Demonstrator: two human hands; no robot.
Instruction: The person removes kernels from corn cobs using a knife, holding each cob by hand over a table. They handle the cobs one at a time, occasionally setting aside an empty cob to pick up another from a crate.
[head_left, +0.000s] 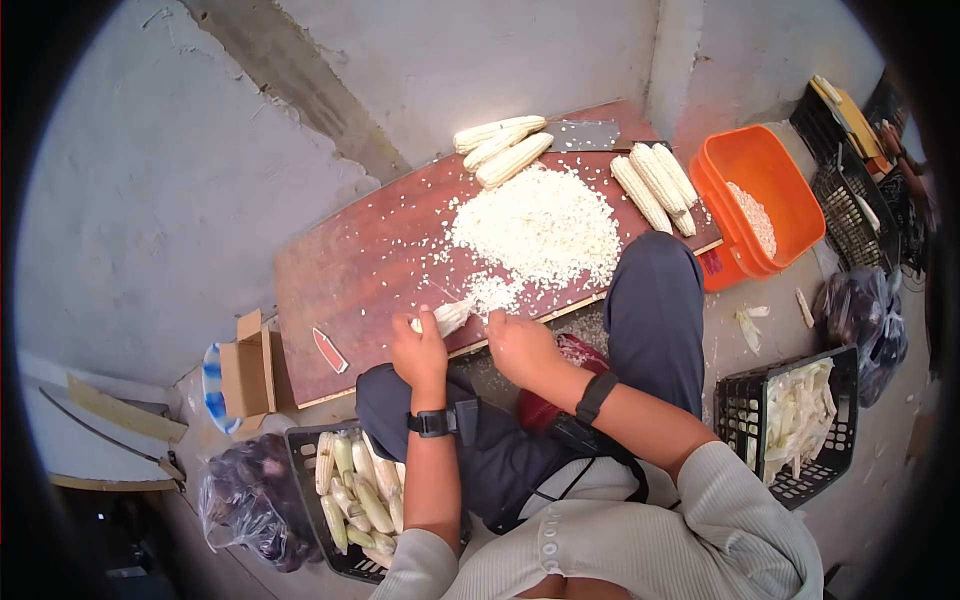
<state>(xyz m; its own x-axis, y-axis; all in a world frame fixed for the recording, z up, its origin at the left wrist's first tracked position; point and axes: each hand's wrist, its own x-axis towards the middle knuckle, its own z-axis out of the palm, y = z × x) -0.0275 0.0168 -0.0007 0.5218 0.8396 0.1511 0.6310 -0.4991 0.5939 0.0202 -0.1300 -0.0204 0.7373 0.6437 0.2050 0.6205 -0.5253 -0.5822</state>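
My left hand (420, 350) is closed around a pale ear of corn (455, 317), held low over the near edge of the reddish-brown board (350, 270). Close to the ear's tip is my right hand (522, 348), fingers curled; whatever they may hold is hidden. A small patch of loose kernels (492, 292) lies just beyond both hands. Behind it spreads a large heap of white corn kernels (545, 225). Several husked ears (515, 160) rest at the heap's far side, and more ears (655, 185) lie to its right.
A cleaver-like blade (585, 135) and a small red pointed object (329, 350) lie on the board. At right stand an orange bucket (712, 215) with kernels and a black crate (735, 415) of husks. A crate (305, 490) of corn sits lower left, beside a dark-filled plastic bag (255, 500).
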